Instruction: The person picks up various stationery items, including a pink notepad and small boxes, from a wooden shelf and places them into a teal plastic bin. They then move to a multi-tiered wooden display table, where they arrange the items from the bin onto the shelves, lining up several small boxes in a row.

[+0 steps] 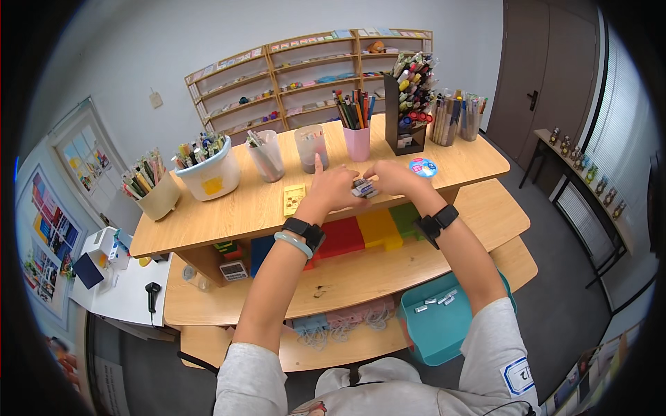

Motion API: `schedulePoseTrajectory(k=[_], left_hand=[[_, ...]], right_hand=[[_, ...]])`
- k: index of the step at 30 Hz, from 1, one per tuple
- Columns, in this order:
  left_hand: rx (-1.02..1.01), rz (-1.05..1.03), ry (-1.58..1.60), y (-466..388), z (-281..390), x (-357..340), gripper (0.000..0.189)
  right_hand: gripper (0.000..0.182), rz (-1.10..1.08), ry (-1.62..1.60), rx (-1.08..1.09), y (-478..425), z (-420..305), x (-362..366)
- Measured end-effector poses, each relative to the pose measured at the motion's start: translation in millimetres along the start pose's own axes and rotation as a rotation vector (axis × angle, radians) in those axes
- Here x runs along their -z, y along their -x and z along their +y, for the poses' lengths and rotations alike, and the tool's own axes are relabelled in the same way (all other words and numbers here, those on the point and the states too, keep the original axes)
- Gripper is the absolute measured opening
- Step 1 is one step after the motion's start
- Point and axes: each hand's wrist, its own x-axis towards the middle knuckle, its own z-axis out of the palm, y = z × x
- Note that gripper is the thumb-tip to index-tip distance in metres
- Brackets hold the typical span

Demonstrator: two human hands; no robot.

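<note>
My left hand (335,188) and my right hand (394,178) meet over the front of the wooden tabletop (237,208). Between them is a small cluster of grey-and-white blocks (365,188), which look like wrapped erasers. The left fingers curve around the near side of the cluster, its index finger pointing away. Fingertips of the right hand pinch the far side. To the left of my hands lies a yellow card-like case (294,199). A round blue-and-pink disc (423,167) lies beyond my right wrist.
Along the back stand a white tub (210,179) of markers, a pink pencil cup (357,144) and a black marker rack (391,117). Below right, a teal basket (437,333) holds several small white blocks. Colored blocks (341,236) fill the shelf beneath.
</note>
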Motion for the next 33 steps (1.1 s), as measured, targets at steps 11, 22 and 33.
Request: schedulePoseTrajectory(k=[11,22,33], left_hand=[[-0.007,0.083,0.155,-12.1,-2.4,-13.6,0.075],[-0.01,0.027,0.184,-7.3,-3.6,-4.5,0.086],[-0.062,0.315,0.086,39.9,-62.9,60.3,0.081]], right_hand=[[0.017,0.345,0.094,0.062,23.1,1.3,8.6],[0.021,0.437,0.114,-0.169,26.6,-0.6,-31.2],[0.014,0.46,0.047,0.08,24.3,-0.5,-48.1]])
